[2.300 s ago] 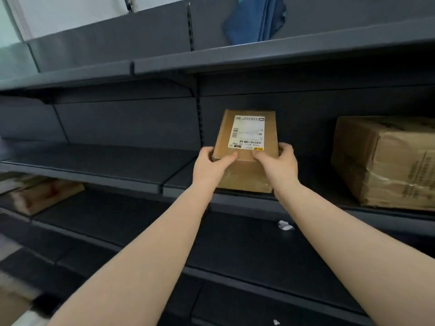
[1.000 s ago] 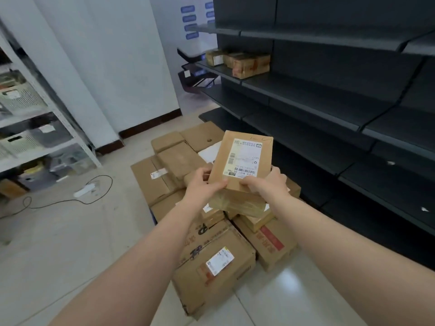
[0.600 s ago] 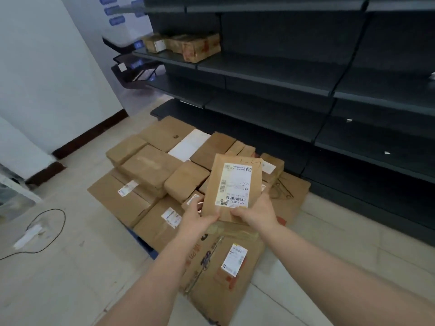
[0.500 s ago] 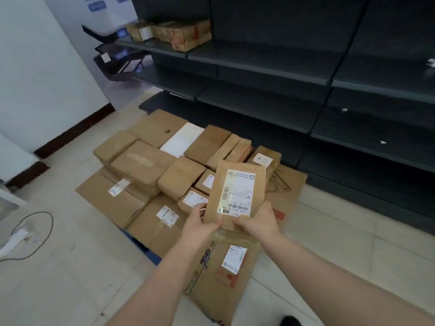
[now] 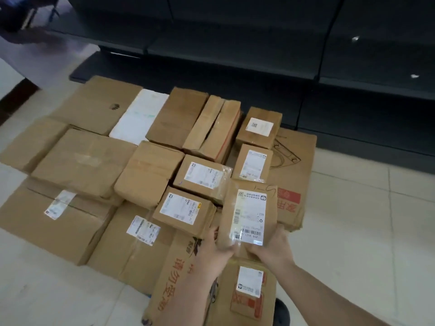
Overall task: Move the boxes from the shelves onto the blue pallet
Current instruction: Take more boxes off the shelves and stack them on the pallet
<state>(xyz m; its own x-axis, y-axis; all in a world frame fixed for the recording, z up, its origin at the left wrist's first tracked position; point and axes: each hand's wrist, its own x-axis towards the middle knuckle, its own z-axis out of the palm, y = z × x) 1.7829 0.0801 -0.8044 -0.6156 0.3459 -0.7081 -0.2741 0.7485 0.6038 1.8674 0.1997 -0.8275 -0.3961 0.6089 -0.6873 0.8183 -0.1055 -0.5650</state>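
Both hands hold one small labelled box by its near end, the left hand with its grip curled round the near left corner and the right hand curled round the near right corner, label side up, low over the near right part of the stack of boxes. The stack covers the floor in front of the dark shelves, packed edge to edge. Bare tiled floor lies open to the right of the stack's right edge, and more at near left.
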